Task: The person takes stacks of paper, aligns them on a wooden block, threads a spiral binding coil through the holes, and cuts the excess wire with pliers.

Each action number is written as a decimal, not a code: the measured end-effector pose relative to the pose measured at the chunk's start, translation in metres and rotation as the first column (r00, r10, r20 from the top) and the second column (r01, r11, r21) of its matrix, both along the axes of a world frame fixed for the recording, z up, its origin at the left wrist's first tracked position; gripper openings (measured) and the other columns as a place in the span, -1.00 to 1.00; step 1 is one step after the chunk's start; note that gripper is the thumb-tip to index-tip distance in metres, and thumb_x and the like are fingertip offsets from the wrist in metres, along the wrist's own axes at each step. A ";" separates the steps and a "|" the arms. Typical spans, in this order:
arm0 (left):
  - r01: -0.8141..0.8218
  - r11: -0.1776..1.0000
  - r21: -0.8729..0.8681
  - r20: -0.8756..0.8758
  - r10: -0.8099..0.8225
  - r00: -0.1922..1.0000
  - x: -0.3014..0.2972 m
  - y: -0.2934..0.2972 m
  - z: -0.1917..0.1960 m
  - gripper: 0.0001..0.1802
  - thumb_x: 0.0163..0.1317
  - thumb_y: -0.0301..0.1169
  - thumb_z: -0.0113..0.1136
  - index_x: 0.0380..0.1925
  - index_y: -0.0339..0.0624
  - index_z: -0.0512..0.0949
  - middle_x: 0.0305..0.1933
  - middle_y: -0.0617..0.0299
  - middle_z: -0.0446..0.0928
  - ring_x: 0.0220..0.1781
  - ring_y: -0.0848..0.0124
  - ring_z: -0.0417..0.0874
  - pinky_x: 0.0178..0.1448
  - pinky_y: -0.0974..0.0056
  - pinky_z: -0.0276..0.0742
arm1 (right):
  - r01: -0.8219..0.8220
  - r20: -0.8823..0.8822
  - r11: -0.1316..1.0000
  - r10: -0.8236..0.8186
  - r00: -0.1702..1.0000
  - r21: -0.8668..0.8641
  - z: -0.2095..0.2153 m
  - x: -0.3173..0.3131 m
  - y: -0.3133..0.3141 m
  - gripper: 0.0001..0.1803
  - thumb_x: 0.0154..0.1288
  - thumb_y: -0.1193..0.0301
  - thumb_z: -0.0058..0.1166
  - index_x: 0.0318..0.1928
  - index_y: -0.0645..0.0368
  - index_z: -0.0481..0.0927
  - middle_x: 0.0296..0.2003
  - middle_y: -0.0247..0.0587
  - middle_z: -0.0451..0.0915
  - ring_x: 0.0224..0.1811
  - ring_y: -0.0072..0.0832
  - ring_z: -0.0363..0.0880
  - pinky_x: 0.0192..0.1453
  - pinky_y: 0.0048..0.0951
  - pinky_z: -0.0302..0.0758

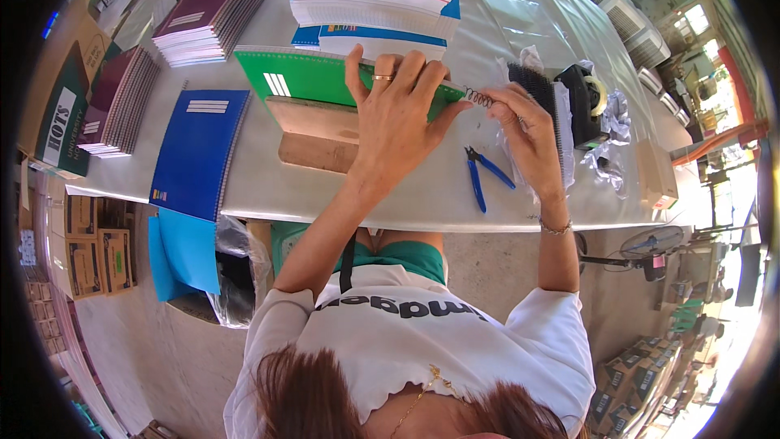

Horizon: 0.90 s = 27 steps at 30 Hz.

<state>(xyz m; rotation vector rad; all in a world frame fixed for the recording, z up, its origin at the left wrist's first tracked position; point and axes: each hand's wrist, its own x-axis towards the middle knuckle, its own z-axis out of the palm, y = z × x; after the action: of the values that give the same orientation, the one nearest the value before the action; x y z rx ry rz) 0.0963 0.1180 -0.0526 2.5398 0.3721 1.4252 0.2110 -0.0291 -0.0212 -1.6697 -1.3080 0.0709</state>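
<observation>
Left hand (396,118) spread flat, fingers open, pressing down on green notebook (313,77) at upper centre of frame, on top of a brown board (313,134). Right hand (528,126) right of centre, fingertips pinched shut on end of black wire spiral (479,97) sticking out past the notebook's right edge, seemingly feeding it along the spine. Blue pliers (486,172) lying loose on grey table (406,203) between the two hands, lower centre. Tape dispenser (585,102) and black comb-like stack (538,89) at upper right, next to right hand. Blue notebook (199,146) hanging over table edge at left, maroon notebooks (213,12) stacked upper left, white paper stacks (378,0) at top centre. Risks, as judgement: spiral could skip a hole or bend if twisted off line with the spine; cover could slide if left palm eases off, throwing holes out of register; blue notebook at left overhangs and could drop if table bumped; pliers near edge could get knocked off by a forearm
</observation>
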 end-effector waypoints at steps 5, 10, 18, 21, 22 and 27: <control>0.051 0.998 0.024 -0.050 -0.050 0.998 -0.005 0.003 0.005 -0.63 0.07 -0.10 0.29 -0.16 0.05 0.51 -0.23 0.37 0.44 -0.07 0.30 0.41 0.31 -0.07 -0.07 | 0.075 0.073 0.997 -0.072 0.995 -0.037 0.009 -0.016 0.005 -0.83 0.37 0.44 -0.03 -0.14 0.30 0.50 -0.39 -0.21 0.45 -0.38 -0.54 0.35 -0.26 -0.52 0.36; 0.359 0.929 0.095 -0.133 -0.345 0.929 -0.021 0.017 0.004 -0.71 0.10 -0.18 0.23 -0.17 0.07 0.53 -0.18 0.38 0.51 -0.12 0.32 0.50 0.19 0.02 0.14 | -0.271 -0.404 0.929 0.153 0.902 -0.252 0.017 -0.003 -0.006 -0.76 0.44 0.34 -0.08 -0.18 0.28 0.54 -0.47 -0.29 0.48 -0.41 -0.64 0.36 -0.27 -0.58 0.37; 0.470 0.882 0.033 -0.132 -0.462 0.877 -0.042 0.013 0.003 -0.77 0.07 -0.27 0.24 -0.23 0.08 0.57 -0.20 0.40 0.54 -0.13 0.38 0.55 0.26 0.06 0.21 | -0.020 0.245 0.924 0.122 0.962 -0.381 -0.080 0.078 0.049 -0.68 0.26 0.30 0.14 -0.04 0.18 0.50 0.02 -0.08 0.49 0.26 -0.19 0.31 0.23 -0.26 0.31; 0.481 0.876 0.042 -0.085 -0.477 0.875 -0.042 0.015 0.003 -0.74 0.05 -0.27 0.27 -0.21 0.08 0.58 -0.21 0.42 0.54 -0.13 0.39 0.56 0.26 0.07 0.25 | -0.108 0.175 0.888 0.206 0.963 -0.448 -0.115 0.089 0.063 -0.49 0.07 0.24 0.30 0.02 0.14 0.46 0.21 0.04 0.27 0.36 -0.06 0.10 0.34 -0.17 0.18; 0.487 0.873 0.042 -0.091 -0.482 0.872 -0.042 0.014 0.003 -0.73 0.04 -0.28 0.28 -0.20 0.08 0.58 -0.20 0.42 0.54 -0.13 0.40 0.56 0.27 0.08 0.25 | -0.009 0.175 0.840 0.123 0.977 -0.542 -0.119 0.093 0.062 -0.46 0.03 0.23 0.32 0.01 0.14 0.46 0.22 0.06 0.25 0.36 -0.03 0.10 0.35 -0.18 0.18; 0.488 0.873 -0.015 -0.067 -0.488 0.870 -0.049 0.017 0.003 -0.70 -0.01 -0.32 0.31 -0.20 0.04 0.59 -0.18 0.44 0.55 -0.12 0.42 0.57 0.28 0.12 0.26 | 0.180 0.312 0.634 0.102 0.945 -0.752 -0.087 0.053 0.073 -0.41 -0.09 0.20 0.39 -0.07 0.16 0.45 0.25 0.11 0.22 0.35 0.08 0.10 0.39 -0.19 0.17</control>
<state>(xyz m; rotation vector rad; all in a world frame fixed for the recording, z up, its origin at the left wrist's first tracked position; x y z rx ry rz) 0.0477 0.1351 -0.0497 2.4407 -0.2554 1.1413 0.2638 0.0439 -0.1085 -2.5407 -1.6149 0.4006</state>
